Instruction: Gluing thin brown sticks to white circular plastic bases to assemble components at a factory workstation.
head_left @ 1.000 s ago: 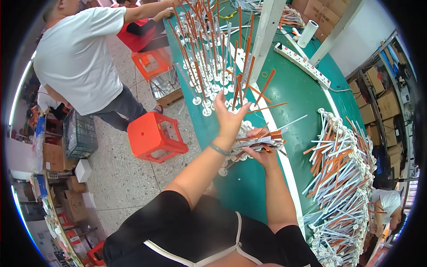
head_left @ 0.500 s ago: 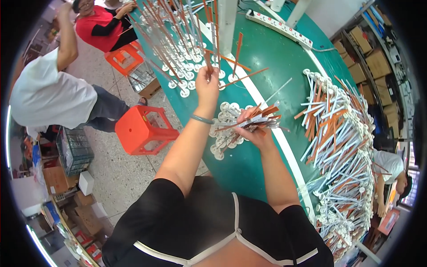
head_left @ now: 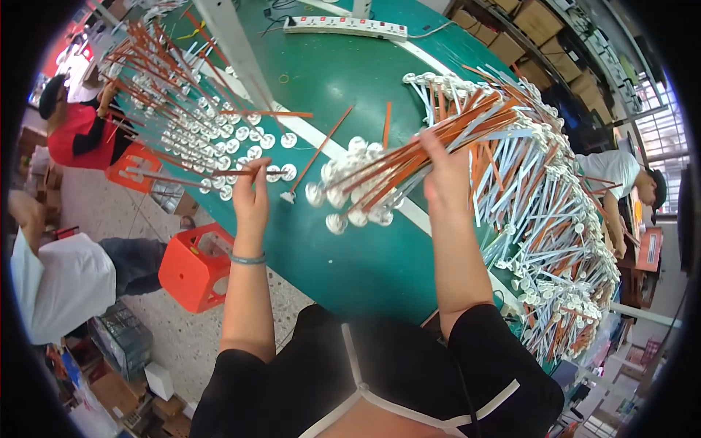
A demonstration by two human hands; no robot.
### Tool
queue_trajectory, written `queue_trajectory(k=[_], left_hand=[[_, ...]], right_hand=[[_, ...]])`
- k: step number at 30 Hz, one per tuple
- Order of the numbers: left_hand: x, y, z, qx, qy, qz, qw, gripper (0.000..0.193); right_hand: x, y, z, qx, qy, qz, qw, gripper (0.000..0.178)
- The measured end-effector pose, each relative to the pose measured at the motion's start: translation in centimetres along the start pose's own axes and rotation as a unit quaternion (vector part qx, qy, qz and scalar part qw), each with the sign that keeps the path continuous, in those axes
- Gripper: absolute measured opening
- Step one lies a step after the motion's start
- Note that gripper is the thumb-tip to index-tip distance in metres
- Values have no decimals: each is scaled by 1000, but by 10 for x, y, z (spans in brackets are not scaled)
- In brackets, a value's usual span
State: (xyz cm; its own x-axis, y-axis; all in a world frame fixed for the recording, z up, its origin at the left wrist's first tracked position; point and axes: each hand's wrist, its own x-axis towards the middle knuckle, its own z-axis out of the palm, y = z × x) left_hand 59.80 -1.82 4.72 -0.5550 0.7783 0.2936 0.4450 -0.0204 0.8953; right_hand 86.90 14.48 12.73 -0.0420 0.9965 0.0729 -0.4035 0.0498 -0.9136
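Note:
My right hand [head_left: 444,179] is closed round a thick bundle of thin brown and grey strips [head_left: 409,164], whose white round ends [head_left: 356,186] fan out toward the middle. Over the left part of the green table, my left hand [head_left: 252,201] pinches a brown strip [head_left: 237,173]; a white disc at its right end seems to belong to it. Just beyond that hand, many brown strips on white round bases [head_left: 212,150] stand in a dense group. A loose brown strip with a white base [head_left: 321,150] lies between my hands.
A big heap of brown and grey strips with white ends [head_left: 526,197] covers the table's right side. A power strip [head_left: 343,28] lies beyond a white post [head_left: 234,51]. At left are a red stool [head_left: 193,266] and two people; another person [head_left: 621,175] is at far right.
My view has turned to the right. The right hand's bundle now stretches out with its white ends toward the left. My left hand has drawn back from the standing strips, and its strip lies nearly level.

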Motion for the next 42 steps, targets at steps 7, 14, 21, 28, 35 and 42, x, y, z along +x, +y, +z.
queue_trajectory(k=[7,14,21,28,35,42], left_hand=[[-10,15,-8,72,-28,63,995,13],[-19,31,-1,115,-88,100,984,25],[-26,33,2,154,-127,67,978,27],[-33,24,5,174,-110,102,973,36],[-14,32,20,182,-149,235,943,34],[7,13,54,188,-174,292,921,35]], right_hand=[[107,-71,4,108,44,-126,985,45],[208,-43,39,-71,-38,-310,947,41],[253,20,78,-348,-152,-353,855,33],[267,92,71,-468,-298,-513,656,28],[219,125,26,-510,-504,-542,439,14],[196,109,-23,-559,-594,-461,348,17]])
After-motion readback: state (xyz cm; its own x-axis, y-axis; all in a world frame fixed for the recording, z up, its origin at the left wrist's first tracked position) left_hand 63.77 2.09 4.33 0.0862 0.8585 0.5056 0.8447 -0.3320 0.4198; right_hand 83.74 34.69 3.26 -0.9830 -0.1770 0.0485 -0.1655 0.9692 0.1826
